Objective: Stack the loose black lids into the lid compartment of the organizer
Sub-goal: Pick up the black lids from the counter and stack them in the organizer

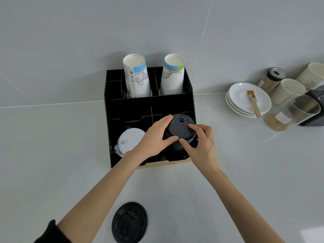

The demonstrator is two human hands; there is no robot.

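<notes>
A black organizer [122, 109] stands against the wall on the white counter. A stack of black lids [180, 128] sits in its front right compartment. My left hand [156, 137] grips the stack's left side, and my right hand [201, 142] grips its right side, thumb and fingers on the rim. One loose black lid [129, 222] lies flat on the counter near me, between my forearms. White lids [129, 140] fill the front left compartment.
Two upside-down printed paper cup stacks [137, 76] [172, 74] stand in the organizer's back row. At the right are stacked white saucers [263, 98] with a small brush [253, 104], a shaker jar [271, 79], white cups [287, 90] and a clear glass container [291, 113].
</notes>
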